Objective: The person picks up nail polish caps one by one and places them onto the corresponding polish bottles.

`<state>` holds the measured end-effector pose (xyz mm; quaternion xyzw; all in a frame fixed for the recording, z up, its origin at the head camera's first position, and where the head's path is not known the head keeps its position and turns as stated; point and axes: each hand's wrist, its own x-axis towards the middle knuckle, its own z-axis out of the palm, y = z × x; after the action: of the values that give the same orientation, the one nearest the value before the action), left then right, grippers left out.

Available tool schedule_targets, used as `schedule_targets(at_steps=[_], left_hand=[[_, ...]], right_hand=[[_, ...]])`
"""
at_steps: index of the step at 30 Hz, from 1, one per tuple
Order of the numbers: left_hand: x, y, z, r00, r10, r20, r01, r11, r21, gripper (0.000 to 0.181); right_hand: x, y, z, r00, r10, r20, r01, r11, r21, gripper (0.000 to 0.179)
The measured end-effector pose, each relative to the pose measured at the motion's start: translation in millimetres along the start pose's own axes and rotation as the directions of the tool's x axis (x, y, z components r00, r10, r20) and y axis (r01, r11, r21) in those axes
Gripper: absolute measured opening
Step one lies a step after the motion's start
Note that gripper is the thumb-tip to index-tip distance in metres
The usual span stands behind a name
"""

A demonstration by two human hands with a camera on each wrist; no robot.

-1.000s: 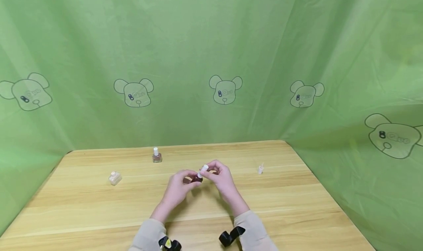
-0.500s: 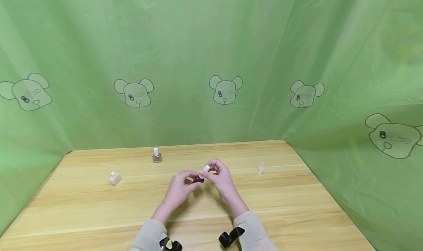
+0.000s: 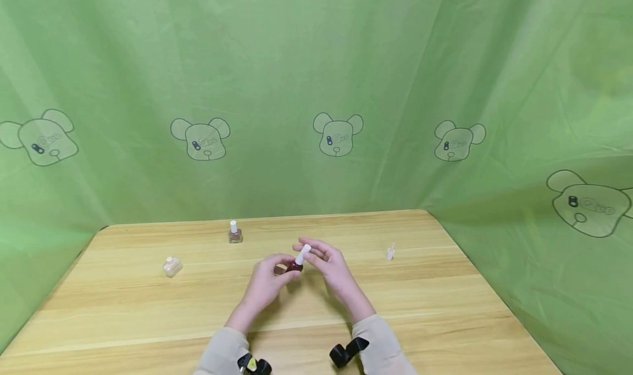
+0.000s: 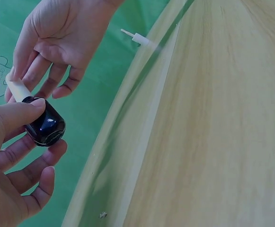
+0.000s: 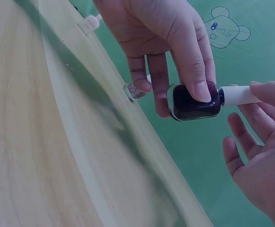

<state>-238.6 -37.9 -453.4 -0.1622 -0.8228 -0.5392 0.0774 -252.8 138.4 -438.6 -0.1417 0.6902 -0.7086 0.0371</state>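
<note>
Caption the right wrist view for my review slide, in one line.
Left hand grips a dark polish bottle while the right hand holds its white cap.

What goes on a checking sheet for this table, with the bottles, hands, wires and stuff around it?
Surface: wooden table, pale, with a tiny mark too small to make out.
Job's things: dark bottle, tilted, with its white cap at the neck; can't tell if it's tight.
Clutter: clear bottle without a cap on the left, capped bottle standing near the far edge, loose cap with its brush up on the right.
Hands: left hand holds the dark bottle; right hand pinches the white cap.
Cables: nothing seen.
Surroundings: green curtain printed with animal faces.
</note>
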Motion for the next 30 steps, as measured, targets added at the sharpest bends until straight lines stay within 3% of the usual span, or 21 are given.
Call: schedule_targets(at_steps=[6,12,20,30], left_hand=[[-0.1,-0.7,0.5,1.0,-0.003,0.007,0.003,1.0,0.01,0.026],[-0.8,1.1,1.7,1.0,0.007,0.023,-0.007,1.0,0.027,0.025],[-2.2,3.2,3.1,0.999,0.021,0.04,-0.023,0.998,0.053,0.026],[-3.0,4.9,9.0,0.998,0.05,0.036,-0.052,0.995,0.081,0.025]], right_hand=[[0.8,1,0,0.999,0.012,-0.042,-0.012,1.0,-0.008,0.033],[1.0,1,3,0.989,0.003,-0.15,-0.005,1.0,-0.017,0.029],[1.7,1,7,0.948,-0.026,-0.318,-0.003,0.996,-0.089,0.024],[1.2,1,13,0.908,-0.037,-0.418,0.0,0.996,-0.089,0.029]])
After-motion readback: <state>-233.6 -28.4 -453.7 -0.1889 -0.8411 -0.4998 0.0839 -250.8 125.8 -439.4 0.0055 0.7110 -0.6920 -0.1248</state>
